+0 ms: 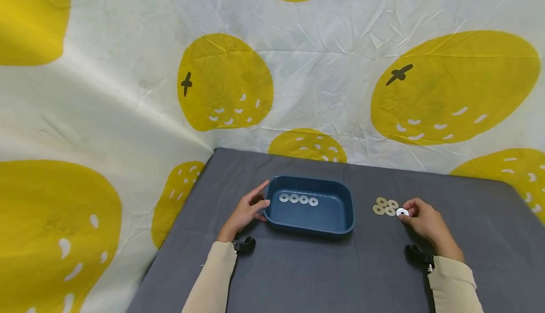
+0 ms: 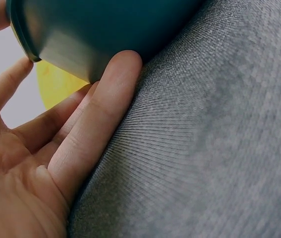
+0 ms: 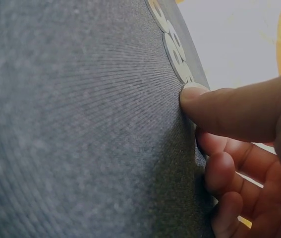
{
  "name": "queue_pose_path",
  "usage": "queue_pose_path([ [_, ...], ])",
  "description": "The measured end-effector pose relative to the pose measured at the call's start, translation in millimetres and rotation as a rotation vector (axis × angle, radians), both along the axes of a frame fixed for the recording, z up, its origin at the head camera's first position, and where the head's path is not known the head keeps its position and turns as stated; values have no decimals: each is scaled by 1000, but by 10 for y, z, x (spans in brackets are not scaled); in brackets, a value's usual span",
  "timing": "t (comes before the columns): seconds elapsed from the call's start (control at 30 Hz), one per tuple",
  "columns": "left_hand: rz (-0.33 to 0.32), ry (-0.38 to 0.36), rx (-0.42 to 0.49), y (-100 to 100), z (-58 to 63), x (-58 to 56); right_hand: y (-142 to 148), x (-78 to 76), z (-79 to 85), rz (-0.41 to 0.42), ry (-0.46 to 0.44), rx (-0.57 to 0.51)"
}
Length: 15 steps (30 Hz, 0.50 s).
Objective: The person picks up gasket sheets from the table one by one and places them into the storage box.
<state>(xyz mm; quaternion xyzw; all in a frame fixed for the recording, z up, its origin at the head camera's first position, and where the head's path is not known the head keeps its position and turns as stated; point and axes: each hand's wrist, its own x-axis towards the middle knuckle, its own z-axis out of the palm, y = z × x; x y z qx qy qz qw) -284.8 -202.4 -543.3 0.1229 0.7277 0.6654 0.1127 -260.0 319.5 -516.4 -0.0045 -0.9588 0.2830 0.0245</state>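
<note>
A dark blue rectangular tray [image 1: 315, 230] lies on the grey cloth, with a row of several silvery flat washers [image 1: 294, 198] inside. My left hand [image 1: 247, 211] rests against the tray's left end, its straight fingers touching the outer wall; the left wrist view shows a fingertip [image 2: 124, 64] low on that wall. To the right of the tray, my right hand [image 1: 427, 221] pinches one bright washer [image 1: 398, 212] between thumb and fingers, at the cloth. Beside it lie several brassy-looking washers [image 1: 378, 210] in a close group. In the right wrist view, my thumb [image 3: 234, 111] hides most of the pinched washer.
Grey cloth [image 1: 315, 275] covers the table. A white curtain [image 1: 315, 91] with yellow fruit prints hangs behind the table and along its left side. Each wrist wears a black strap [image 1: 244, 245] below a beige sleeve [image 1: 213, 275].
</note>
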Motion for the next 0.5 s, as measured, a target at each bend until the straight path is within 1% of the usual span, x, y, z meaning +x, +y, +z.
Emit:
queue_pose_path([
  [0.13,10,-6,5,-9,10,4,-7,-8,0,-1,-5,-8],
  [0.27,4,-4,-2,-2,12,-6,3,-14,18,1,-3,-2],
  [0.5,6,-8,-4,-6,12,-20,25,-13,64,21,-37,-10],
])
